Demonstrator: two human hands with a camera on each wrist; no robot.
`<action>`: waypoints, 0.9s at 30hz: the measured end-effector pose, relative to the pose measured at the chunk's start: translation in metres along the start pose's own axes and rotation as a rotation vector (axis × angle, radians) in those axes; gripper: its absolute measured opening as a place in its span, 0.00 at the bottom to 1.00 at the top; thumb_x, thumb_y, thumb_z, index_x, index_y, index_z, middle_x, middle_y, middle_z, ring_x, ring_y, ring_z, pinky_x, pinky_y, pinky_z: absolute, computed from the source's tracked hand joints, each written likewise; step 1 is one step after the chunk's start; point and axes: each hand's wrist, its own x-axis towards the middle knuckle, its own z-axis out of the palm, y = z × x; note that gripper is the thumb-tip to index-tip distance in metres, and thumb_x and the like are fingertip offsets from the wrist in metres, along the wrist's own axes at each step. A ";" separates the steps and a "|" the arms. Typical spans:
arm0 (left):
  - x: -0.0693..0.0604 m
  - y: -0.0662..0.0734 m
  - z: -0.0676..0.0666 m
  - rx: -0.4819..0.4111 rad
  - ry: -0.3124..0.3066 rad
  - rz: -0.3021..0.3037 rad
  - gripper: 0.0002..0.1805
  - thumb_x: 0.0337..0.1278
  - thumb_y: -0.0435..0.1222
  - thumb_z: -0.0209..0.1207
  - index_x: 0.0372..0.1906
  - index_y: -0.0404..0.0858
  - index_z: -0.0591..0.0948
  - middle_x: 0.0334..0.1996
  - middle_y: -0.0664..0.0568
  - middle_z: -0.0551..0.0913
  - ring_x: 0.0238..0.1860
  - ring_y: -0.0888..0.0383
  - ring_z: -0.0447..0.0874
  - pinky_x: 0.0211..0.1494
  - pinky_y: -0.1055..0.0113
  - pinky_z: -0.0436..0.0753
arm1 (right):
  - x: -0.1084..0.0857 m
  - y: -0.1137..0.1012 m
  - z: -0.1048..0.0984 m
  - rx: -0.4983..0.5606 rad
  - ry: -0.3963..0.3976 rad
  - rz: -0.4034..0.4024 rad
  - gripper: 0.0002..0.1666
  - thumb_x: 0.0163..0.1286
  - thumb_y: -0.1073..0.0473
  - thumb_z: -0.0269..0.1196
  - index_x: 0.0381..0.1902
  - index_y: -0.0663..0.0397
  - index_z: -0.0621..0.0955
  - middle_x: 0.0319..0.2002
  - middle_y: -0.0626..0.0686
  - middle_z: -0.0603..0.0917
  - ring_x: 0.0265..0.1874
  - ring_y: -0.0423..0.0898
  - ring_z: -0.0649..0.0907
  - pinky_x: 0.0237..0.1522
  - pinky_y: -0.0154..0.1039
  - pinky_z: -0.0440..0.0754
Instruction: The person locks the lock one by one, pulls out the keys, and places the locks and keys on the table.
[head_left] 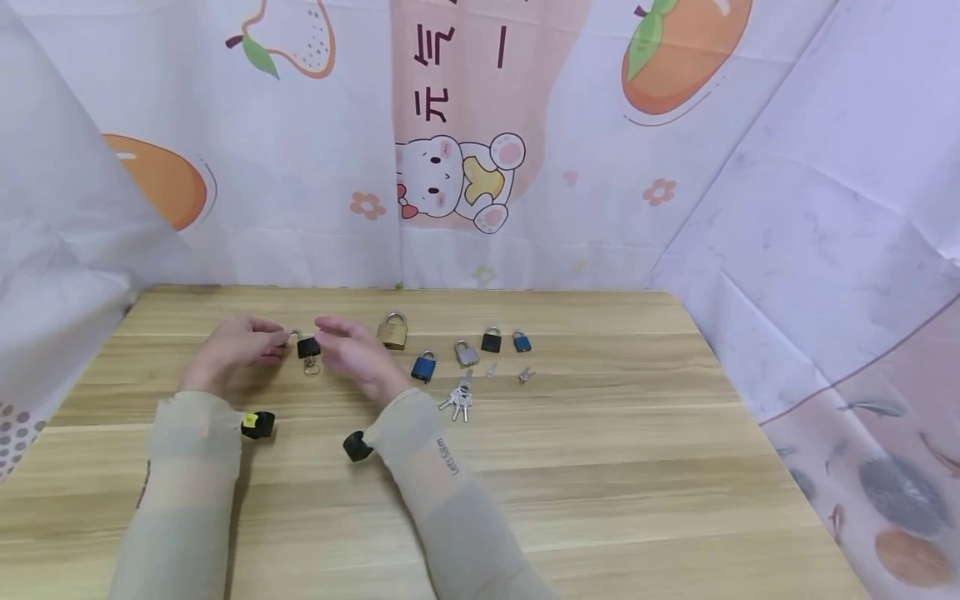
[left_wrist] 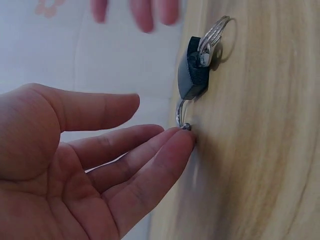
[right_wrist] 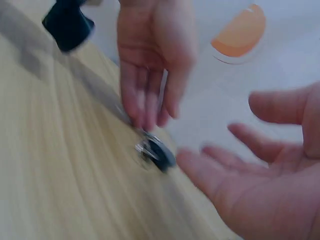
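A black padlock (head_left: 307,347) lies on the wooden table between both hands, with a ring of keys (left_wrist: 214,40) at its lower end. Its metal shackle (left_wrist: 180,114) points toward my left hand (head_left: 238,346). In the left wrist view, the fingertips of that hand touch the shackle's end, while the thumb stands apart from them. My right hand (head_left: 356,354) is just right of the padlock, thumb and fingers spread, holding nothing. The right wrist view is blurred, and a small gap shows between the right fingertips and the padlock (right_wrist: 162,156).
Right of the hands lie a brass padlock (head_left: 392,335), a blue padlock (head_left: 423,367), a silver padlock (head_left: 466,355), another black padlock (head_left: 491,341) and a small blue padlock (head_left: 522,342). Nearer are a key bunch (head_left: 461,398) and small keys (head_left: 525,376). A printed curtain (head_left: 315,183) hangs behind.
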 end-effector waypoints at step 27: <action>0.004 0.009 0.025 -0.318 -0.038 -0.109 0.29 0.77 0.30 0.50 0.71 0.16 0.58 0.60 0.28 0.74 0.39 0.64 0.84 0.52 0.68 0.85 | 0.015 0.014 0.006 0.280 0.124 0.073 0.28 0.77 0.69 0.55 0.71 0.73 0.66 0.68 0.67 0.72 0.67 0.57 0.73 0.71 0.50 0.68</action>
